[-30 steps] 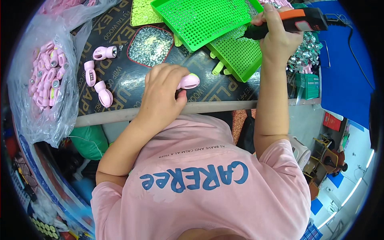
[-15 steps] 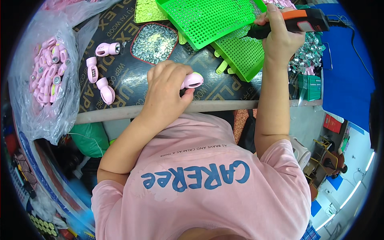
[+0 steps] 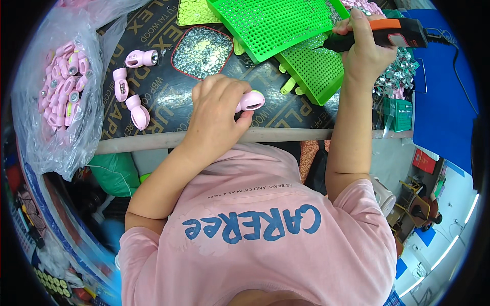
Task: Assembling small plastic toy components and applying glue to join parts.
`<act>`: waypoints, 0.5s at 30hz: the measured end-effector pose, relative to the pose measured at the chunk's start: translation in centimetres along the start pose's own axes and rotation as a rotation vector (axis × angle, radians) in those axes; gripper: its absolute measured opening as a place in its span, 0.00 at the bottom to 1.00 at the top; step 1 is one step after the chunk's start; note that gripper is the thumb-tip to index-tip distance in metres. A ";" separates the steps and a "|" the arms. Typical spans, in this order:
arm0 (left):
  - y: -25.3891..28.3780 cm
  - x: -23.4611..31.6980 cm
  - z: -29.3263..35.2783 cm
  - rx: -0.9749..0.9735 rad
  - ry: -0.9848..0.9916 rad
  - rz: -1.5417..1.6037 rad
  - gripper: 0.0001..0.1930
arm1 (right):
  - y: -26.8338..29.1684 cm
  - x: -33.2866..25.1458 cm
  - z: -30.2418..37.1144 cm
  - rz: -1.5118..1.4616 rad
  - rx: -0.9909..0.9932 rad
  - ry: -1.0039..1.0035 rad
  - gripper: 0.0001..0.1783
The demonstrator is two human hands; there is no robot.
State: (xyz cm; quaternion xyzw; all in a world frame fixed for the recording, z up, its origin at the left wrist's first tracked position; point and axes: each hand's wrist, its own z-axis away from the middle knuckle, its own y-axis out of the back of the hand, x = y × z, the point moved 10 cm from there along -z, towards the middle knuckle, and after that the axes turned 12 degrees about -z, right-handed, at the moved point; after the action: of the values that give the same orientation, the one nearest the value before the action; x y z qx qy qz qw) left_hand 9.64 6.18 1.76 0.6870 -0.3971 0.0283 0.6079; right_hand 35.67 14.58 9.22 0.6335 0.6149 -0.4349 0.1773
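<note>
Far left I've got one clear plastic bag (image 3: 28,125) with a heap of pink lights (image 3: 66,84) in it, way too jumbled to count. Right of that, on the dark table (image 3: 168,109), three loose lights (image 3: 120,86) in the same pink lie close together. Next over there's one yellow-green tray (image 3: 196,13) at the top of my view and one red-rimmed tray (image 3: 201,51) nearer me, full of tiny clear bits, no chance of counting those.

Then my left hand (image 3: 217,109): fingers curled in, thumb on the side nearer me, gripping one pink flashlight (image 3: 252,101) near the table's front edge. Its rounded end pokes out to the right. Can't tell if it's resting on the tabletop.

Past it are two green trays (image 3: 275,28) full of holes, one overlapping the other, with a few yellow-green pieces (image 3: 288,85) along their edges. My right hand (image 3: 363,51) is closed around one black-and-orange power screwdriver (image 3: 400,31), thin tip pointing left by the lower tray; can't tell if it's touching. Beyond it sit an uncountable pile of shiny bits (image 3: 394,75), one small green basket (image 3: 399,115) and a blue sheet (image 3: 443,97).
</note>
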 end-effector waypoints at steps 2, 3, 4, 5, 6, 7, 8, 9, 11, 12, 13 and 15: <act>0.0 0.0 0.0 0.001 0.000 -0.001 0.21 | 0.0 0.3 -0.1 -0.046 -0.016 -0.032 0.08; 0.0 0.0 0.0 0.002 0.001 -0.001 0.21 | 0.0 0.2 -0.1 -0.045 -0.017 -0.031 0.08; 0.0 -0.1 0.0 0.003 0.003 -0.004 0.21 | -0.1 0.2 0.0 -0.043 -0.011 -0.028 0.08; 0.0 -0.1 0.1 0.003 0.002 -0.001 0.21 | -0.2 0.2 0.1 -0.041 -0.006 -0.025 0.08; 0.0 -0.1 0.1 0.004 0.001 0.002 0.21 | -0.1 0.4 0.1 -0.044 -0.006 -0.026 0.08; 0.0 -0.1 0.1 0.005 0.000 0.002 0.21 | 0.0 0.5 0.0 -0.036 -0.012 -0.029 0.08; 0.0 -0.1 0.2 0.008 -0.002 -0.001 0.20 | -0.1 0.6 0.0 -0.029 -0.018 -0.033 0.08; 0.1 -0.1 0.2 0.011 -0.003 -0.006 0.20 | -0.2 0.6 0.1 -0.030 -0.019 -0.033 0.08; 0.2 -0.2 0.3 0.015 0.003 -0.006 0.20 | -0.5 0.4 0.2 -0.042 -0.019 -0.029 0.08; 0.2 -0.2 0.3 0.018 0.008 -0.006 0.20 | -0.6 0.3 0.2 -0.045 -0.020 -0.030 0.08; 0.2 -0.2 0.2 0.018 0.005 -0.003 0.20 | -0.4 0.0 0.0 -0.022 0.007 -0.033 0.07; 0.0 0.0 0.0 0.011 -0.013 0.000 0.20 | 0.0 -1.2 -0.2 -0.033 0.065 -0.032 0.07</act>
State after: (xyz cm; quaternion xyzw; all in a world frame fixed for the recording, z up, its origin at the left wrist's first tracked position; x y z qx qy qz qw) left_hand 9.58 6.20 1.77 0.6907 -0.4010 0.0258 0.6013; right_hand 35.86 13.95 10.29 0.6218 0.6079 -0.4674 0.1595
